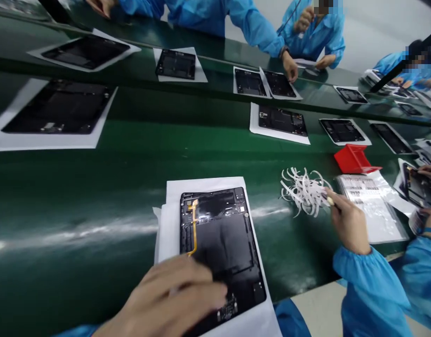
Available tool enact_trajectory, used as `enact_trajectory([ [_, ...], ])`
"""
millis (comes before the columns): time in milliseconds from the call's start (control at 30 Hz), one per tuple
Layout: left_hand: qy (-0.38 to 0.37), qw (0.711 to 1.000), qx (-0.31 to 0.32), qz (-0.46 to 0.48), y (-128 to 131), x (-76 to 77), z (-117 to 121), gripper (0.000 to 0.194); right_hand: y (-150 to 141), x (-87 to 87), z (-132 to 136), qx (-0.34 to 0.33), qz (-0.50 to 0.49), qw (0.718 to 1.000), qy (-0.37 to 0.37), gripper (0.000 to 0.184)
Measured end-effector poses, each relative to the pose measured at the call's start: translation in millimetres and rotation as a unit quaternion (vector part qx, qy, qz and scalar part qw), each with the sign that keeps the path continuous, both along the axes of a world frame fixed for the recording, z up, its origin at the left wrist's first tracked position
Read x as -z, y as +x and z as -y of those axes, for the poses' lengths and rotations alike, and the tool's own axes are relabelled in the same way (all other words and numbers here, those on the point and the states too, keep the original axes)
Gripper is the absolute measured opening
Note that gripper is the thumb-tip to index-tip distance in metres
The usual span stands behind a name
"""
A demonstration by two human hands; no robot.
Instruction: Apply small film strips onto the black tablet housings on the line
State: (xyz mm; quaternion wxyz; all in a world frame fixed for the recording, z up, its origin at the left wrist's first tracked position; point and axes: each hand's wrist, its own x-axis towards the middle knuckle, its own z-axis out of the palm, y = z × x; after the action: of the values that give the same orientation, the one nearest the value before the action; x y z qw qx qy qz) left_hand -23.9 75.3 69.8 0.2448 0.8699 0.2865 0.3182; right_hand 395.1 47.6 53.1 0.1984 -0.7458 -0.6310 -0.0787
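Observation:
A black opened tablet back (224,243) lies on a white sheet (204,187) on the green belt in front of me. A yellow flex cable (194,224) runs down its left side. My left hand (173,299) rests flat on the tablet's near left corner, fingers stretched out and holding nothing. My right hand (346,222) reaches to a pile of white strips (304,192) to the right, its fingertips pinched together on a strip at the pile's edge.
A red plastic bin (354,159) and a sheet of small labels (371,206) lie beyond the pile. More tablet backs on white sheets (281,122) line the green belt (96,196). People in blue coats work opposite and at the far right.

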Motion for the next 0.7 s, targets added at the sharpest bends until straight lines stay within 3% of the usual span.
enact_trajectory([
  [67, -0.076, 0.994, 0.042, 0.064, 12.4, -3.4, -26.4, 0.013, -0.8, -7.0, 6.7, 0.041, 0.023, 0.999, 0.002, 0.044],
  [167, -0.146, 0.983, 0.041, 0.102, 29.1, 1.5, -56.3, 0.005, -28.5, -25.4, 4.3, 0.036, 0.004, 0.999, 0.006, 0.04],
  [233, -0.175, 0.98, 0.02, 0.098, 35.6, 10.1, -67.5, 0.004, -60.6, -34.2, -4.2, -0.015, -0.054, 0.998, 0.015, 0.035],
  [267, -0.185, 0.978, 0.011, 0.094, 37.4, 14.5, -70.6, 0.005, -79.4, -36.0, -9.8, -0.075, -0.097, 0.992, -0.006, 0.034],
  [300, -0.192, 0.977, 0.003, 0.092, 38.6, 18.5, -72.6, 0.005, -99.2, -35.9, -16.0, -0.141, -0.148, 0.978, -0.05, 0.034],
  [367, -0.202, 0.975, -0.006, 0.094, 39.9, 24.0, -74.5, 0.006, -137.2, -31.1, -30.3, -0.237, -0.256, 0.918, -0.187, 0.041],
  [433, -0.21, 0.972, -0.009, 0.106, 40.5, 27.2, -76.1, 0.005, -166.7, -23.2, -45.8, -0.264, -0.357, 0.86, -0.252, 0.043],
  [567, -0.238, 0.962, -0.013, 0.136, 38.1, 33.1, -78.4, 0.014, -190.6, -12.4, -68.2, -0.248, -0.488, 0.795, -0.26, 0.043],
  [700, -0.259, 0.95, -0.089, 0.15, 25.6, 40.2, -57.9, 0.044, -189.7, -8.6, -71.9, -0.244, -0.519, 0.775, -0.264, 0.034],
])
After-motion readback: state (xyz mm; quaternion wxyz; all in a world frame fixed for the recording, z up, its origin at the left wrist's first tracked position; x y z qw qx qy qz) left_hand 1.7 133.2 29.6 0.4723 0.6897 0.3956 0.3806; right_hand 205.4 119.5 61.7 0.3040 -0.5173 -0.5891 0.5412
